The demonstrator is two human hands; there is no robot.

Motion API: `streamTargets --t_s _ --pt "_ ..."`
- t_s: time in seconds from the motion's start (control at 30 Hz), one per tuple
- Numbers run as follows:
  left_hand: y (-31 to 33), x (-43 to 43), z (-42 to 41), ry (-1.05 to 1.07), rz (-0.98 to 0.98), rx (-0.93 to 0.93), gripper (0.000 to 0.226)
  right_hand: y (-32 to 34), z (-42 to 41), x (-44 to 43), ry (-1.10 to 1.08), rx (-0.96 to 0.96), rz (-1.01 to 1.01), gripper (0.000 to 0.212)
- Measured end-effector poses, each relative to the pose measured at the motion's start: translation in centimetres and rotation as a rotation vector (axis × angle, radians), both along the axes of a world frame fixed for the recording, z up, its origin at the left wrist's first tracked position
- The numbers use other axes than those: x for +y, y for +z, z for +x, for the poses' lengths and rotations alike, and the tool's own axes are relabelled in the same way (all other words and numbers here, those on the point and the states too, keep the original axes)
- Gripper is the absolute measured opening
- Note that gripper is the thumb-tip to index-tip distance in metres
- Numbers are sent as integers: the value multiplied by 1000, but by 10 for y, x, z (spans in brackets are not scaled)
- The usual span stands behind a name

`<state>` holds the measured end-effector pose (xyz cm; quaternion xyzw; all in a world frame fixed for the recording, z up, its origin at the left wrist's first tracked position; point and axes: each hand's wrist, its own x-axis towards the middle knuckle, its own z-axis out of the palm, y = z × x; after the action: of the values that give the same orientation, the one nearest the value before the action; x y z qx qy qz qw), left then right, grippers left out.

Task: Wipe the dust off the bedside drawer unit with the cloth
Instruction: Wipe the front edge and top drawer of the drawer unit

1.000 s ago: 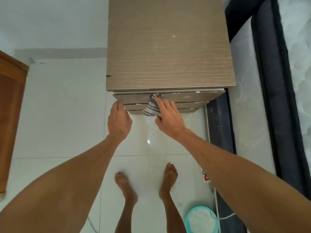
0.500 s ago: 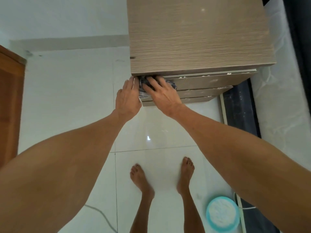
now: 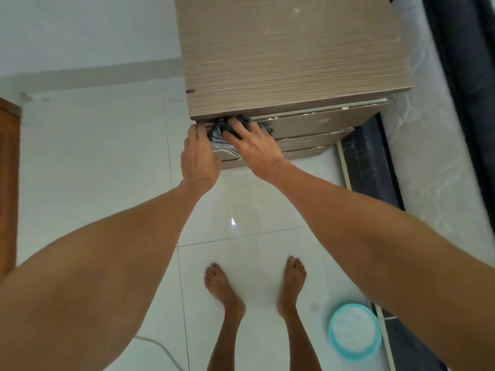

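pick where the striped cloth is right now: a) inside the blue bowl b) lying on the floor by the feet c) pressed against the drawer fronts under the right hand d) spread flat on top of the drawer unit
c: the right hand presses the bunched striped cloth against the front of the bedside drawer unit, just below its top panel near the left corner.

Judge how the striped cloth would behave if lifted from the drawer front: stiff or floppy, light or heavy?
Probably floppy: the cloth bunches into folds under the right hand, and its striped edge hangs loose. Likely light for its size, since it looks thin.
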<state>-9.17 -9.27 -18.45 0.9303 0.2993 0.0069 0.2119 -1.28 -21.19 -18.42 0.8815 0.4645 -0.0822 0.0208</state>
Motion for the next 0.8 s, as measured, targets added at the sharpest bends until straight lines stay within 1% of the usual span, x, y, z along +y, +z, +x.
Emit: streamTargets --t_s 0.07,0.17,0.23,0.3,0.4,0.5,0.63,0.67,0.7,0.8 --pt "-1 -2 3 142 -100 -20 47 -2 1 0 1 6 7 90" --pt "-10 -1 7 300 -251 51 38 -9 2 -1 11 -28 33 90" --pt "-16 1 10 324 -346 72 37 -15 4 -2 13 -58 58 89" --pt "-21 3 13 330 -401 66 36 -21 6 -3 12 -69 86 88" --pt "-22 7 18 390 -469 65 34 -24 7 -4 23 -76 116 78" --pt "-19 13 25 486 -580 78 40 -24 6 -5 32 -81 141 68" --pt "-16 15 33 613 -804 70 62 -25 5 -4 34 -94 134 71" --pt "-15 15 34 636 -844 72 63 -24 5 -5 37 -101 126 71" --pt "-16 16 33 646 -867 71 59 -24 5 -5 40 -109 119 71" --pt "-17 17 29 625 -923 47 26 -21 4 -8 59 -140 87 74"
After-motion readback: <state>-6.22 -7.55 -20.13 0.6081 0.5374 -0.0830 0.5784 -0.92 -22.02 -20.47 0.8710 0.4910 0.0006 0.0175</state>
